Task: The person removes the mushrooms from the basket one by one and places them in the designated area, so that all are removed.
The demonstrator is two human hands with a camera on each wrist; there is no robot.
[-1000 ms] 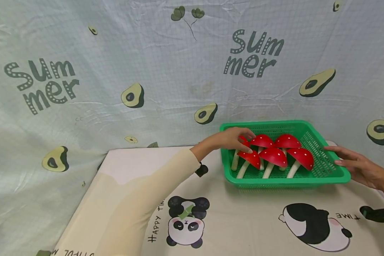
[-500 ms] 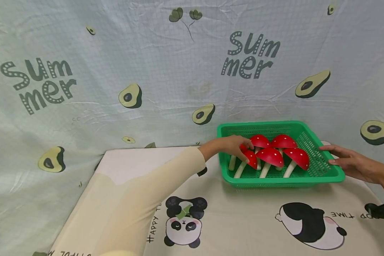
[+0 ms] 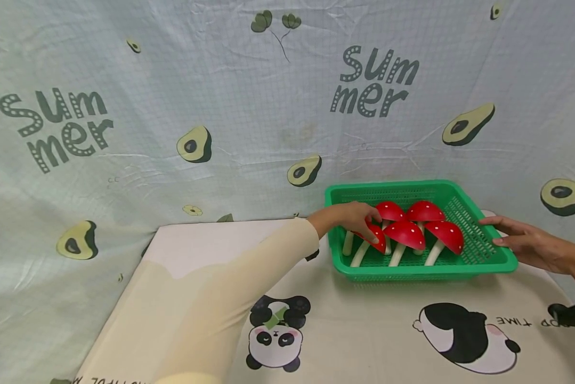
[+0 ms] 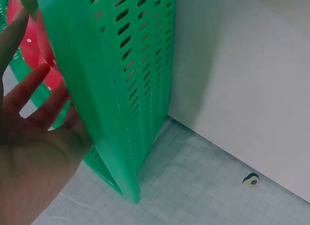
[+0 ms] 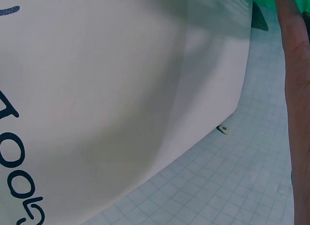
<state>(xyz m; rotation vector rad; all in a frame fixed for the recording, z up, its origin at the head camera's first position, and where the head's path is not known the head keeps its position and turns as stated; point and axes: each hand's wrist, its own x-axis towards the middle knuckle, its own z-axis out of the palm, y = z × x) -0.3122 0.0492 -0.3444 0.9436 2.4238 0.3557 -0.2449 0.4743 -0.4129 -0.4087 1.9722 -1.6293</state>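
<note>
A green plastic basket on the table holds several toy mushrooms with red, white-dotted caps and pale stems. My left hand reaches in over its left rim. Thumb and fingers lie around the red cap of the front-left mushroom, with the thumb on its near side. In the left wrist view, the thumb and fingertips are on red caps inside the basket wall. At the basket's right end my right hand grips the rim, thumb on the inner side; its other fingers are partly hidden behind the rim.
The tablecloth has panda prints and lettering. A hanging cloth printed with avocados stands right behind the table and the basket. The table's left edge runs beside the left sleeve.
My left hand has come down from above the mushrooms onto the front-left cap, and its forearm has shifted slightly right. The right hand has stayed at the rim. The view has shifted a little.
</note>
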